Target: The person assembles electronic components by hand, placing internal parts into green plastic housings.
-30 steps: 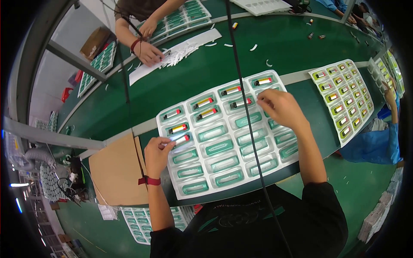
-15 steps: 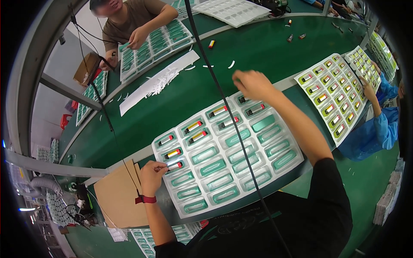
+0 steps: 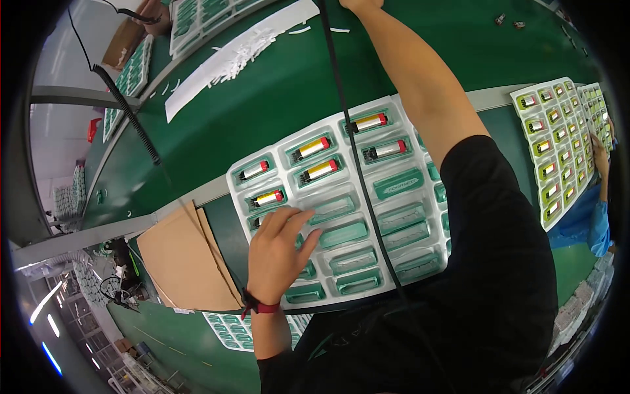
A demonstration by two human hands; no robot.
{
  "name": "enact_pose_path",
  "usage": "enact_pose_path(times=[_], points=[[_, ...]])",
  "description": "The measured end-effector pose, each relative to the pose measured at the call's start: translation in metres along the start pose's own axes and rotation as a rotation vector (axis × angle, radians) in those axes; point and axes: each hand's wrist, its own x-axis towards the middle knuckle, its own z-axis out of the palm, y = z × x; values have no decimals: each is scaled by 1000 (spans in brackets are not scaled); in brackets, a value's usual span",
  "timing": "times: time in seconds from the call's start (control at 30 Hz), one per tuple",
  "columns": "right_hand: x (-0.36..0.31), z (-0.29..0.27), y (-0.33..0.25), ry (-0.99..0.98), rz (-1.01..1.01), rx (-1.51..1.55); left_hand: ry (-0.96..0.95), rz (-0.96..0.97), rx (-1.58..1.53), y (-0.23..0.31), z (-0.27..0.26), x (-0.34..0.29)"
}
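In front of me lies a white moulded tray [image 3: 361, 299], its pockets holding green oblong plastic casings. Small cylindrical battery assemblies with yellow or silver bodies, red ends and black ends fill several casings at its far left, such as one battery assembly [image 3: 319, 171]. My left hand [image 3: 277, 253] is over the tray's left columns, fingers apart and nothing visible in them, hiding part of the casings below. At the far side of the green belt, my right hand [image 3: 361, 4] is cut off by the upper edge, so its fingers do not show.
A green conveyor belt [image 3: 275, 125] runs beyond the tray. On it lies a white sheet [image 3: 187, 98] piled with white strips [image 3: 246, 52]. Cardboard [image 3: 177, 262] stands to the left. Filled trays [image 3: 525, 118] and a co-worker's blue sleeve [image 3: 584, 223] are at right. A black cable [image 3: 367, 190] hangs across.
My left hand has let go of the battery assembly at the tray's left edge and moved right over the casings. My right hand has reached farther away across the belt. The view has shifted.
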Motion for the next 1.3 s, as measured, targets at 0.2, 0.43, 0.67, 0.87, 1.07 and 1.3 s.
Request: enact_pose_path(times=[0.2, 0.43, 0.67, 0.87, 1.07, 1.3], points=[[-10, -24, -13, -73, 12, 32, -105, 88, 27, -5, 22, 24], [-98, -146, 51, -345, -67, 1104, 95, 390, -126, -9, -7, 40], [-215, -268, 69, -230, -175, 1465, 271, 101, -801, 29, -57, 46], [-267, -292, 57, -281, -369, 1259, 320, 76, -1339, 47, -45, 42], [-287, -299, 43, 246, -376, 1329, 194, 333, -1232, 34, -40, 39], [-318, -280, 11, -442, -320, 1427, 614, 502, -570, 49, -52, 21]])
